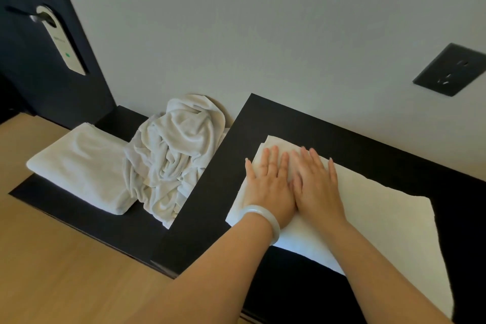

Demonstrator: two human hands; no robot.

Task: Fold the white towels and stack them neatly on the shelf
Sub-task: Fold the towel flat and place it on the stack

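A white towel lies spread flat on the upper black shelf. My left hand and my right hand press side by side on its left end, fingers straight and flat. A pale bangle sits on my left wrist. On the lower black surface to the left lie a folded white towel and, beside it against the wall, a crumpled white towel.
The grey wall runs behind the shelf with a black socket plate at the right. A dark door with a handle and card lock stands at the far left. Wooden floor lies below the lower surface.
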